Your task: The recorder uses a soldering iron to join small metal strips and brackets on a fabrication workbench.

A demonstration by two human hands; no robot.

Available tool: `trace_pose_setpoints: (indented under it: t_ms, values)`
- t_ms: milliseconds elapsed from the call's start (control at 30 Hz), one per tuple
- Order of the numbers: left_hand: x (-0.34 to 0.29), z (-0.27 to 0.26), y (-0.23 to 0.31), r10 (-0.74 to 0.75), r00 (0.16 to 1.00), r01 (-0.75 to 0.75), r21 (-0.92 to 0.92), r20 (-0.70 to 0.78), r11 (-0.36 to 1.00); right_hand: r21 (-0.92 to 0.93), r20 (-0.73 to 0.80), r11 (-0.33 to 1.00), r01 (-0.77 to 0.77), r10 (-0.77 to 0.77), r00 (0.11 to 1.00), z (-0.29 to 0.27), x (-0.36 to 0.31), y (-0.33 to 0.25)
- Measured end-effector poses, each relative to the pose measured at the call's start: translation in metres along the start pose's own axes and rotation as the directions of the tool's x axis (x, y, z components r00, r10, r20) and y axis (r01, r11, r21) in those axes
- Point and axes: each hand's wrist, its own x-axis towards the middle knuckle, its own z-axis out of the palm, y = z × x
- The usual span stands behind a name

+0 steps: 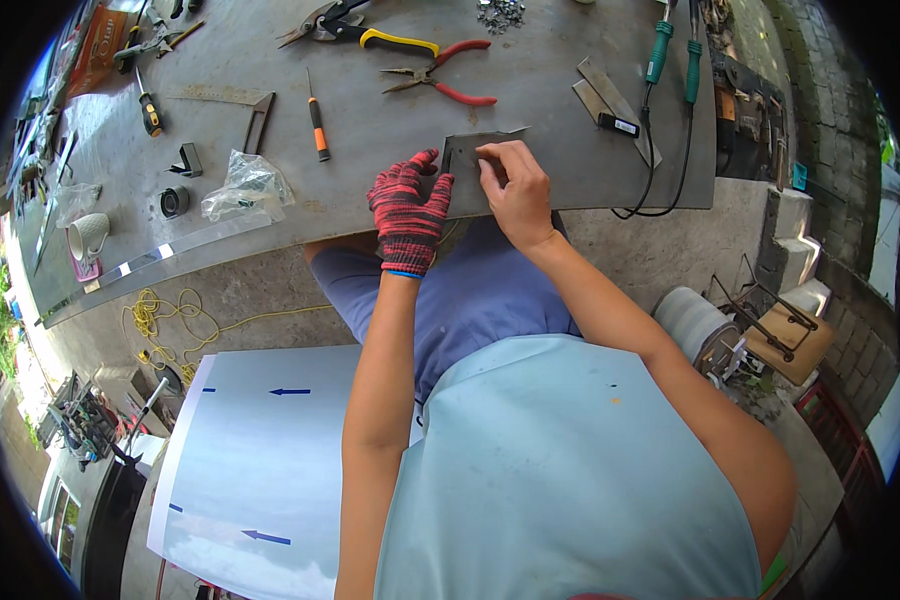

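Note:
A small dark sheet-metal piece (467, 146) with a raised left edge and a thin far edge lies near the front of the metal workbench (370, 190). My left hand (410, 212), in a red-and-black striped knit glove, grips the raised left edge between thumb and fingers. Bare, my right hand (519, 195) is over the right part of the piece. Its thumb and index finger are drawn together in a pinch, and whatever they hold is too small to make out. Part of the metal is hidden beneath that hand.
Red-handled pliers (440, 78), tin snips (335, 22), an orange-and-black screwdriver (317, 125) and a try square (255, 115) lie beyond my hands. Flat metal strips (615, 110) and green-handled cabled tools (658, 55) are to the right. Left are a plastic bag (248, 190) and mug (88, 235).

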Motion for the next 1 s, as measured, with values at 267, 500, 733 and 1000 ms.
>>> trace_pose_setpoints:
  t_ms: [267,500,733,1000]
  values:
    - [0.001,0.000,0.007,-0.040,0.999,0.039,0.036,0.020,0.999,-0.247,0.220,0.928,0.280,-0.228,0.948,-0.014,0.001,-0.004]
    - [0.002,-0.002,0.010,-0.034,0.999,0.032,0.067,0.028,0.997,-0.294,0.317,0.912,0.284,-0.188,0.930,-0.010,0.007,-0.002]
    - [0.001,-0.001,0.008,-0.048,0.998,0.047,0.029,0.038,0.998,-0.241,0.313,0.925,0.292,-0.211,0.926,-0.012,0.010,-0.006]
    - [0.000,0.001,0.007,-0.039,0.999,0.038,0.039,0.024,0.999,-0.191,0.307,0.959,0.209,-0.144,0.941,-0.012,0.013,-0.005]
